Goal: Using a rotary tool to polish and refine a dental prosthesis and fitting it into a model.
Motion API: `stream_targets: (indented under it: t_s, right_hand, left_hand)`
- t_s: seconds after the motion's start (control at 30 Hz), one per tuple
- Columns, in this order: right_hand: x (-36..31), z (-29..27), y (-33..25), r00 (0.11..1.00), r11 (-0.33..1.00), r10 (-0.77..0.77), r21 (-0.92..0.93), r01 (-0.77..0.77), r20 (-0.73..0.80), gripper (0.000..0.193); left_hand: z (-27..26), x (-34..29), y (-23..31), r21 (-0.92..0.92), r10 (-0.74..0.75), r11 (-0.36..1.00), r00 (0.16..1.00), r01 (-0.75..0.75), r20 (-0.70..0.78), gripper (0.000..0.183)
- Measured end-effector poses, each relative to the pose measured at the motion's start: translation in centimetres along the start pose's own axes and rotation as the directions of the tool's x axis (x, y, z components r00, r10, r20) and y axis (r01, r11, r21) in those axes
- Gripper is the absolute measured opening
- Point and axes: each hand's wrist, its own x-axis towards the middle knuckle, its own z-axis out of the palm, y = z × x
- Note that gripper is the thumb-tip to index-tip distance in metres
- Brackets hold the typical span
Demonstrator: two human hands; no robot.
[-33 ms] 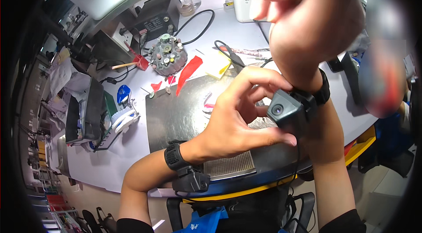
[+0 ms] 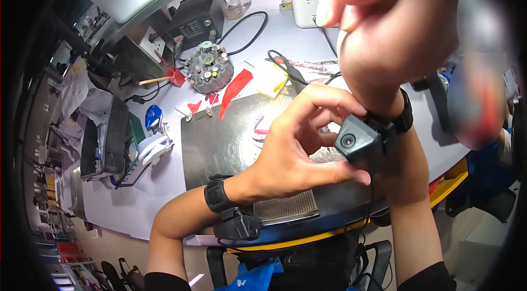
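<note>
My left hand (image 2: 291, 154) pinches a small dark wrist camera (image 2: 357, 140) between thumb and fingers. This camera sits on the black strap (image 2: 405, 111) round my right wrist. My right hand (image 2: 398, 19) is raised close to the head view, fingers curled in and nothing visible in them; it looks soft and out of focus. Another black strap (image 2: 217, 195) with a second small camera (image 2: 241, 226) is on my left wrist. Below my hands lies a metal plate (image 2: 214, 151) with a perforated mesh piece (image 2: 285, 208) at its near edge.
A grey rotary holder (image 2: 211, 74) full of small bits stands behind the plate, near red sheet pieces (image 2: 236, 92). A black control box (image 2: 195, 22) with a cable and a white device (image 2: 303, 3) are at the back. A dark bin (image 2: 107, 145) and dental models (image 2: 155, 145) stand left.
My right hand has shifted very slightly to the right. The left hand keeps its pinch on the wrist camera.
</note>
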Motion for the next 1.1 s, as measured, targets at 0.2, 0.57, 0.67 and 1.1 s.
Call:
stream_targets:
  t_s: [0.2, 0.57, 0.67, 1.1]
  right_hand:
    - [2.0, -2.1, -0.7, 0.974, 0.984, -0.178, 0.028, 0.175, 0.144, 0.052]
    - [3.1, -3.9, -0.2, 0.637, 0.630, -0.731, -0.120, 0.768, 0.245, 0.067]
    - [3.8, -3.3, -0.5, 0.638, 0.622, -0.757, -0.143, 0.770, 0.145, 0.071]
    - [1.5, 0.7, -0.3, 0.759, 0.759, -0.645, -0.041, 0.650, 0.095, 0.053]
  left_hand:
    - [0.6, 0.3, -0.6, -0.157, 0.130, 0.980, 0.990, -0.120, 0.053, 0.072]
    - [1.1, 0.3, 1.5, -0.357, -0.292, 0.893, 0.956, 0.274, 0.005, 0.097]
    - [1.6, 0.8, 0.8, -0.145, -0.254, 0.958, 0.967, 0.249, -0.013, 0.069]
    - [0.4, -0.2, -1.1, 0.005, -0.013, 1.000, 1.000, 0.013, 0.011, 0.063]
